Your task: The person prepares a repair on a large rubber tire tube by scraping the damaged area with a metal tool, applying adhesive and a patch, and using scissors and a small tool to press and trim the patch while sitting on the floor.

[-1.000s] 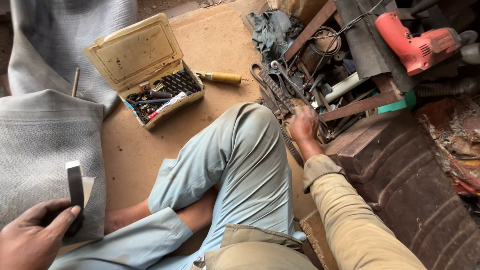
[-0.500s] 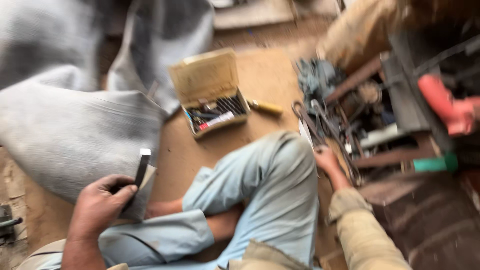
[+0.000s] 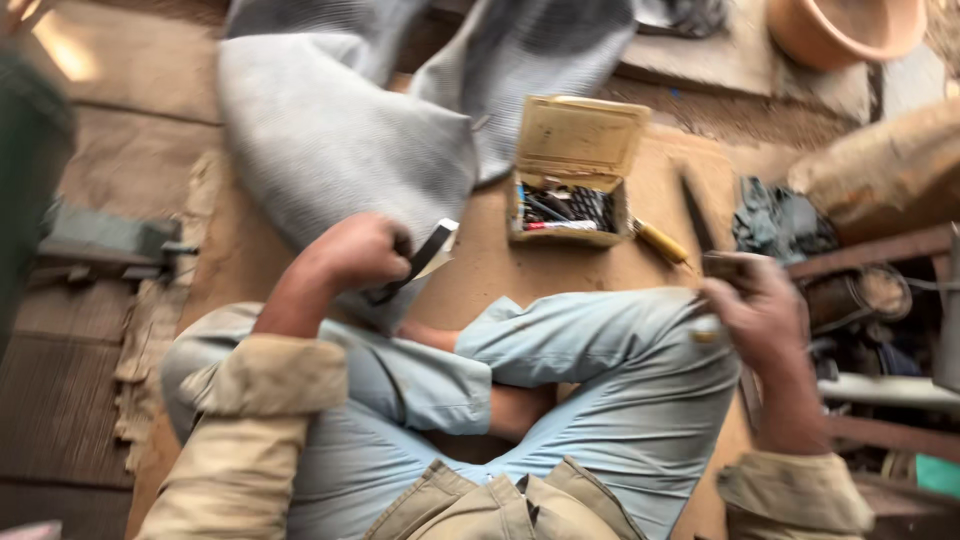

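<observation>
We see left hand (image 3: 355,252) clenched on dark tool (image 3: 420,260) over cloth (image 3: 340,140); right hand (image 3: 762,310) above knee, grip blurred (cannot tell). Risk: tool slips, strikes leg (image 3: 600,340).

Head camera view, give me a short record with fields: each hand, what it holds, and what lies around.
left hand: closed on a flat dark tool, raised over the grey cloth
right hand: above the right knee, gripping a small dark object, too blurred to identify
open box: tan, lid up, small bits inside, on the brown board ahead of the knees
yellow-handled tool: lying just right of the box
posture: seated cross-legged, light blue trousers
far right: cluttered tool rack, blurred
</observation>
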